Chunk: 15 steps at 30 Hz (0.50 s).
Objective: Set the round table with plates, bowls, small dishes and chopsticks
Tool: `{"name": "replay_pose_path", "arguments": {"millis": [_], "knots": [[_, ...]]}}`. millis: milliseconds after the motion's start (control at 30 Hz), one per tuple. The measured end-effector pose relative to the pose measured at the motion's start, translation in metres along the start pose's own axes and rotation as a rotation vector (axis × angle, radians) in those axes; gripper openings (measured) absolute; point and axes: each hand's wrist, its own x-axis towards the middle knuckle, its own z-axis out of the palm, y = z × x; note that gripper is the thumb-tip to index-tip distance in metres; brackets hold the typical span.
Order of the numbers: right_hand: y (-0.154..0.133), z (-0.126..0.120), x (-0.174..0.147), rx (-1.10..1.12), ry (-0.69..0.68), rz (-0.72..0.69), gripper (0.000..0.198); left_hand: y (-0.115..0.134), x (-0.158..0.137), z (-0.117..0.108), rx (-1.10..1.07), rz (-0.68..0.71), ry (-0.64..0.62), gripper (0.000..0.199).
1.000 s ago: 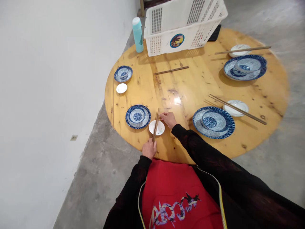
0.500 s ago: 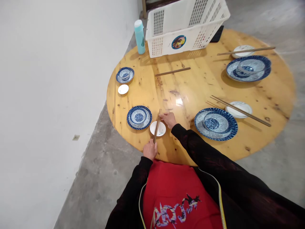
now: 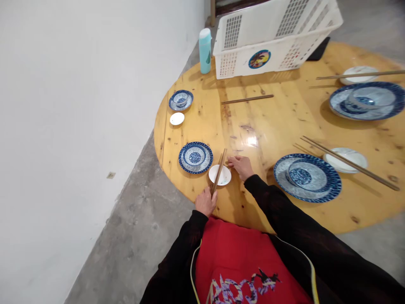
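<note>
My left hand (image 3: 206, 202) is closed around the near end of a pair of wooden chopsticks (image 3: 219, 171). The chopsticks lie across a small white dish (image 3: 225, 176), their far ends past its rim. Just right of this dish, my right hand (image 3: 242, 167) is near the table surface, fingers loosely bent and a little apart, with nothing visible in them. A blue-patterned plate (image 3: 181, 165) with a bowl (image 3: 195, 157) on it stands left of the dish.
On the round wooden table (image 3: 205, 126) are more blue plates (image 3: 332, 188) with bowls, white dishes (image 3: 177, 118) and chopsticks (image 3: 247, 99). A white plastic basket (image 3: 237, 67), a turquoise bottle (image 3: 205, 52) and a black flat object (image 3: 319, 50) are at the back.
My right hand has come away from the far ends of the chopsticks, to the right. The left hand still holds them over the dish. The view has shifted left.
</note>
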Motion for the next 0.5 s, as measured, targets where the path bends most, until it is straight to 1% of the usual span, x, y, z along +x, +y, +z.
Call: {"name": "replay_pose_path", "arguments": {"millis": [100,167,300,400,500], "knots": [[0.004,-0.023,-0.014,0.004,-0.009,-0.036,0.021,-0.012,-0.007,0.001,-0.08,-0.047,0.086,0.032],[0.01,-0.039,-0.028,0.026,-0.023,-0.073,0.025,-0.023,-0.016,0.002,-0.136,-0.096,0.143,0.03],[0.021,-0.066,-0.068,0.052,-0.069,-0.088,0.033,-0.045,-0.042,0.006,-0.242,-0.238,0.224,0.026],[0.026,-0.076,-0.103,-0.01,-0.163,-0.08,0.039,-0.055,-0.066,0.013,-0.33,-0.354,0.246,0.027],[0.029,-0.079,-0.132,-0.06,-0.306,-0.053,0.046,-0.054,-0.088,0.027,-0.407,-0.432,0.269,0.028]]}}
